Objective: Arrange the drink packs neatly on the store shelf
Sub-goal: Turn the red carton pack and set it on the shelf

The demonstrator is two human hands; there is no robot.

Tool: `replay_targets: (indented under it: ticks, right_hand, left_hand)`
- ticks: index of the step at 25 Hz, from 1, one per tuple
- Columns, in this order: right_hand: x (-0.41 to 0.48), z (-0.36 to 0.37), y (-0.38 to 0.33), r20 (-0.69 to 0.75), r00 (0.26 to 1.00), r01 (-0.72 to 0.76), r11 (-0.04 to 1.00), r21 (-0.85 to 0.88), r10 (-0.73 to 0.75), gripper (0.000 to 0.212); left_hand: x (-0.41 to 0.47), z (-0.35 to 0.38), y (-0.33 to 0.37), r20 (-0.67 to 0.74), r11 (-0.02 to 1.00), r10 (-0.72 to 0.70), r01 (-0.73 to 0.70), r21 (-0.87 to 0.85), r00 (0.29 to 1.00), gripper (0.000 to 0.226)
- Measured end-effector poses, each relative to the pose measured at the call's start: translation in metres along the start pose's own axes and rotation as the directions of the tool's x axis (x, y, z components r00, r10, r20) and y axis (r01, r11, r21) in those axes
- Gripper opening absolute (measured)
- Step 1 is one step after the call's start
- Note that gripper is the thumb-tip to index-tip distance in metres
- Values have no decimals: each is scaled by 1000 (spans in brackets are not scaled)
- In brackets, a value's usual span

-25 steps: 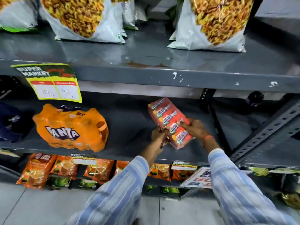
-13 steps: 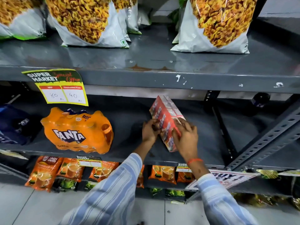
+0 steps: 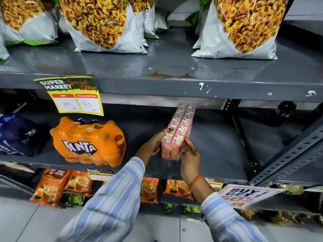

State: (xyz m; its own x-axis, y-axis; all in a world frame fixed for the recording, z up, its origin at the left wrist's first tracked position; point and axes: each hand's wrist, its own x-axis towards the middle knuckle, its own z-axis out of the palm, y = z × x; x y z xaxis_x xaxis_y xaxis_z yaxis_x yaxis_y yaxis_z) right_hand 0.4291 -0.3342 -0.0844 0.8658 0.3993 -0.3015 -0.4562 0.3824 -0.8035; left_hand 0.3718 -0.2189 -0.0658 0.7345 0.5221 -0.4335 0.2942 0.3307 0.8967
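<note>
The left hand (image 3: pixel 157 142) and the right hand (image 3: pixel 189 152) both grip a red pack of juice boxes (image 3: pixel 178 131). The pack sits over the middle shelf (image 3: pixel 218 154), long end pointing far back. To its left rests an orange Fanta pack (image 3: pixel 89 142), well apart. A yellow price tag (image 3: pixel 75 96) hangs above that. Big snack bags (image 3: pixel 104 23) stand on the top shelf (image 3: pixel 174 74).

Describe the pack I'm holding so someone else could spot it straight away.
Look at the middle shelf, right of the orange Fanta pack. The red carton multipack sits there between both hands. It is the only boxy one, showing rows of small carton tops.
</note>
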Motion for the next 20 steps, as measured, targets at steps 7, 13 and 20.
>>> replay_targets:
  ticks: [7, 13, 20]
  right_hand:
    - [4, -12, -1, 79, 993, -76, 992, -99, 84, 34]
    - [12, -30, -20, 17, 970, -229, 942, -244, 240, 28]
    - [37, -52, -75, -57, 985, -165, 814, -557, 161, 22]
  left_hand:
    - [5, 26, 21, 176, 972, 180, -202, 117, 968, 39]
    - [28, 60, 23, 149, 582, 394, -372, 723, 907, 52]
    - [32, 67, -9, 381, -112, 338, -365, 924, 861, 55]
